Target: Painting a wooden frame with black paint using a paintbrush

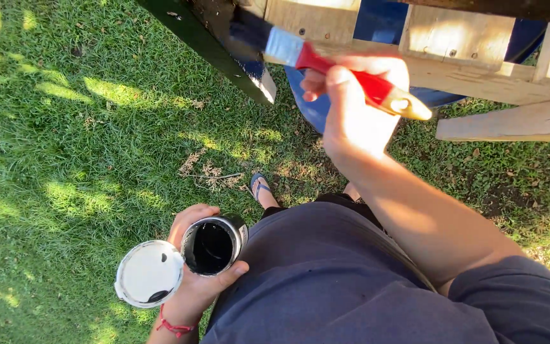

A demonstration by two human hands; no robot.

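My right hand (351,108) grips a paintbrush (326,64) with a red handle, a metal ferrule and dark bristles. The bristles press against a wooden plank (221,44) that is coated in black paint. My left hand (192,280) holds a small open tin of black paint (211,245) low at my side. A white round lid (149,272) with black smears hangs beside the tin, in the same hand.
Unpainted pale wooden slats (459,51) of a pallet-like frame cross the top right, with a blue object (326,105) behind them. Sunlit grass (77,146) spreads below. My foot in a sandal (259,188) stands on the grass.
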